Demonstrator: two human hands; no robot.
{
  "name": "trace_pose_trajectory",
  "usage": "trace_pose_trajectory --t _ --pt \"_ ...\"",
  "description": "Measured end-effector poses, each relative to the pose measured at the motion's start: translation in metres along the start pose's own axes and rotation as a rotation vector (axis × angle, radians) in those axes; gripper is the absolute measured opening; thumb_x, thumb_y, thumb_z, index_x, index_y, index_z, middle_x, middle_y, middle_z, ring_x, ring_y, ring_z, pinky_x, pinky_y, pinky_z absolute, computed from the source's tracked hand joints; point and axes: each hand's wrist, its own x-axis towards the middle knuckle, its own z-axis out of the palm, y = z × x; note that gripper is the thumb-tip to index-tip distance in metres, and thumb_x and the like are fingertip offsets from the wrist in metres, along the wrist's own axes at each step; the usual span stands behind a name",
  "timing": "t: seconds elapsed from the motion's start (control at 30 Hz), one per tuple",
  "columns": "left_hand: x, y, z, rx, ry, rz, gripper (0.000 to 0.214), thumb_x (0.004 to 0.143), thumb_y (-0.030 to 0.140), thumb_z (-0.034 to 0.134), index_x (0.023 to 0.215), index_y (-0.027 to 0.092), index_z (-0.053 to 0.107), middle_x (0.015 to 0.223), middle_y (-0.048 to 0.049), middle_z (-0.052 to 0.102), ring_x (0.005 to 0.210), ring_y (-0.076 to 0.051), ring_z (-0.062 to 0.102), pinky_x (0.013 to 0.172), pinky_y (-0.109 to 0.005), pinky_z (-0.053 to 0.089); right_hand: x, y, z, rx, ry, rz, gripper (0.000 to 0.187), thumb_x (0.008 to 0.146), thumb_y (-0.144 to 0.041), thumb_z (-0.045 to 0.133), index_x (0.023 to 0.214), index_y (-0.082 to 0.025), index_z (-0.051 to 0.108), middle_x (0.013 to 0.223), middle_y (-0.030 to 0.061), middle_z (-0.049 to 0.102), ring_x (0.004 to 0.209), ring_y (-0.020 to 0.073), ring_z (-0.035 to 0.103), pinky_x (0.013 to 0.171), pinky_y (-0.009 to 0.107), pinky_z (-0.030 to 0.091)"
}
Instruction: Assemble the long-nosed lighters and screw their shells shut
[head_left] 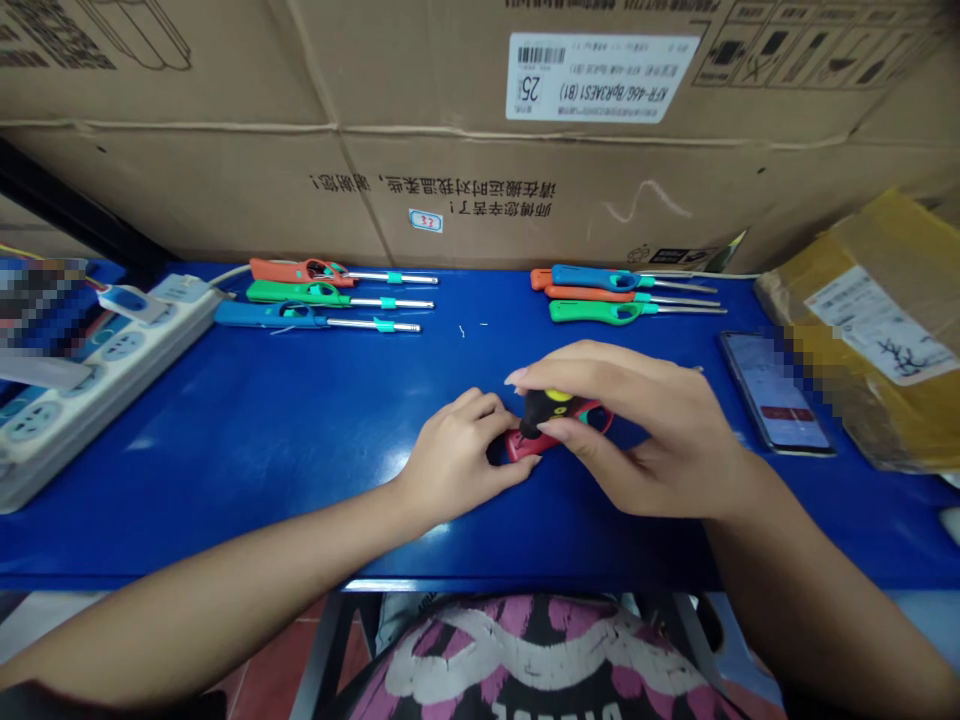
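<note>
Both hands work low over the blue table at its middle. My left hand [457, 455] grips the red end of a red-and-black plastic lighter handle [559, 420], and my right hand [630, 430] pinches its black part from above. A yellow round piece shows on the black part. Behind my hands lie two groups of long-nosed utility lighters. To the left are a red one [300, 271], a green one [292, 292] and a blue one [270, 315]. To the right are a blue one [585, 278], an orange one [589, 293] and a green one [592, 311].
A white power strip [97, 390] lies at the table's left. A phone [776, 392] sits at the right, beside a yellow padded parcel [862, 330]. A large cardboard box [525, 180] stands along the table's far edge. The blue table [225, 450] ends just before my lap.
</note>
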Motion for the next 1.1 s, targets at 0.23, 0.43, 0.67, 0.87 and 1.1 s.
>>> trace_pose_trajectory --t 0.23,0.43,0.67,0.87,1.1 --pt "0.006 -0.004 -0.014 0.033 -0.113 -0.061 0.016 0.081 0.031 0.072 0.092 0.020 0.067 0.092 -0.0020 0.070 0.086 -0.022 0.059 0.078 -0.038 0.052 0.005 0.035 -0.008 0.343 0.699 0.174 0.022 0.092 -0.017 0.065 0.113 -0.024 0.063 0.101 0.0030 0.071 0.080 0.0152 0.070 0.056 0.025 0.059" --pt "0.004 -0.007 -0.023 0.109 -0.178 -0.067 0.026 0.079 0.031 0.072 0.101 0.020 0.065 0.101 -0.0042 0.069 0.089 -0.025 0.058 0.080 -0.041 0.052 0.000 0.078 -0.005 0.651 0.682 0.591 0.035 0.072 -0.027 0.085 0.089 -0.024 0.054 0.094 -0.0047 0.063 0.065 0.0095 0.068 0.060 0.025 0.062" --pt "0.002 -0.008 -0.022 0.062 -0.185 -0.023 0.047 0.089 0.045 0.070 0.128 0.020 0.062 0.113 -0.0087 0.066 0.100 -0.027 0.058 0.090 -0.045 0.051 -0.003 0.090 0.035 0.630 0.395 0.710 0.039 0.074 -0.038 0.079 0.084 -0.024 0.044 0.093 -0.0014 0.061 0.087 0.0182 0.073 0.085 0.040 0.062" --pt "-0.001 -0.013 -0.020 0.029 -0.206 0.016 0.037 0.094 0.039 0.067 0.126 0.019 0.065 0.115 -0.0091 0.065 0.103 -0.027 0.057 0.092 -0.045 0.050 0.012 0.101 0.060 0.288 0.284 0.545 0.021 0.080 -0.025 0.066 0.094 -0.022 0.050 0.097 0.0039 0.061 0.095 0.0218 0.065 0.092 0.046 0.055" --pt "0.001 -0.012 -0.027 0.029 -0.197 -0.022 0.029 0.089 0.026 0.067 0.116 0.020 0.067 0.112 -0.0073 0.066 0.103 -0.027 0.056 0.091 -0.044 0.049 0.050 0.124 0.070 0.011 0.087 0.395 0.027 0.079 -0.006 0.056 0.103 -0.018 0.057 0.105 0.0109 0.065 0.102 0.0255 0.062 0.098 0.046 0.048"
